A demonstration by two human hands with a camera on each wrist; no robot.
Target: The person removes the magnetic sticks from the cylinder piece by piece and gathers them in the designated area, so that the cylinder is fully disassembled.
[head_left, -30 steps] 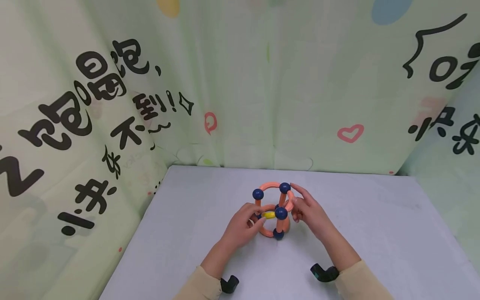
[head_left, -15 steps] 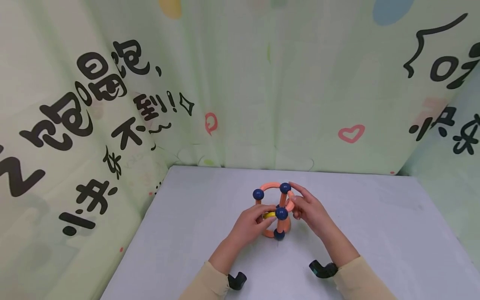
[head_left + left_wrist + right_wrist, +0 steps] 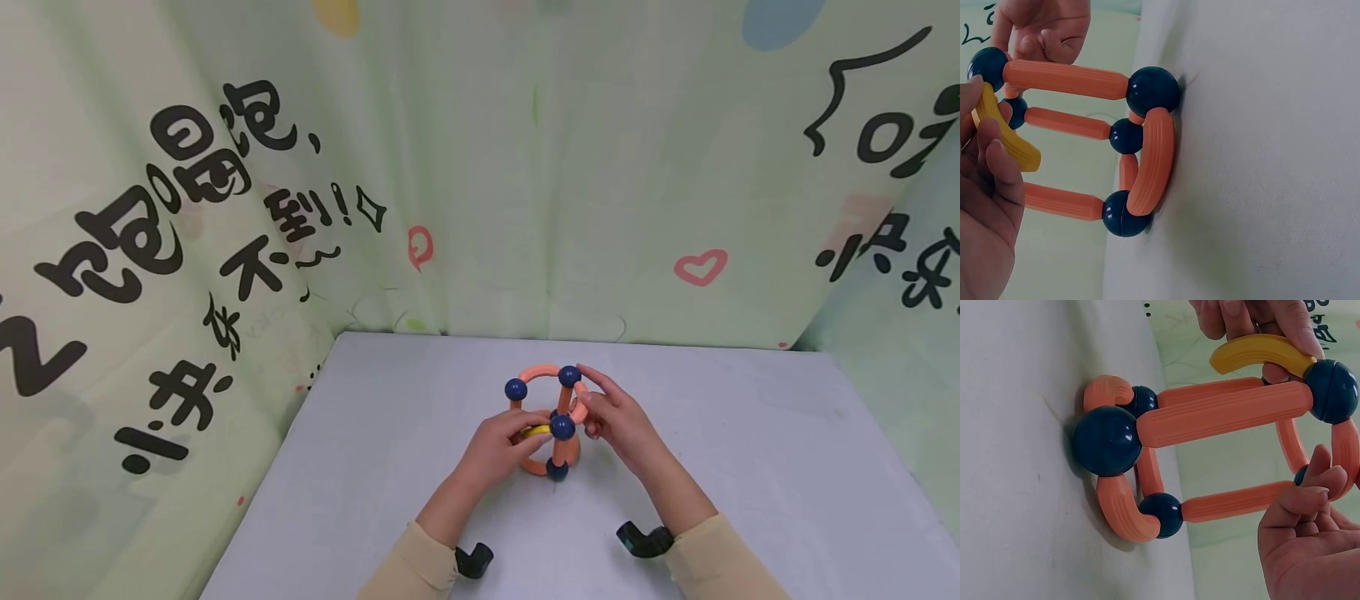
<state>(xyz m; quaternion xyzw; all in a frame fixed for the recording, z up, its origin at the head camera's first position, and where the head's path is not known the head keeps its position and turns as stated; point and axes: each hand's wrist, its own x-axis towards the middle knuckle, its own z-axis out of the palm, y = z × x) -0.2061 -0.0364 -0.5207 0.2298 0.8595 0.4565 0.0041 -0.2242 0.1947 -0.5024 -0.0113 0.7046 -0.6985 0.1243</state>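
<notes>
A frame of curved and straight orange magnetic rods [image 3: 1066, 79] and dark blue balls [image 3: 1154, 92] stands on the table. My left hand [image 3: 495, 447] pinches a curved yellow magnetic rod [image 3: 1260, 352] between thumb and fingers. One end of that rod meets the front upper ball [image 3: 1332, 391]; its other end points free in both wrist views. On the opposite side, my right hand [image 3: 621, 418] holds a curved orange rod [image 3: 1345, 450] of the upper ring between thumb and curled fingers, its index finger reaching to the back upper ball [image 3: 569, 377].
The white table [image 3: 360, 400] runs back to a pale green printed curtain [image 3: 487, 167] with black lettering and hearts. Black wrist devices [image 3: 474, 562] sit at both beige sleeves. Three balls of the frame's base rest on the tabletop in the left wrist view.
My left hand has shifted right, its fingers now close to the front upper ball and covering more of the yellow rod. My right hand and the frame stay nearly in place.
</notes>
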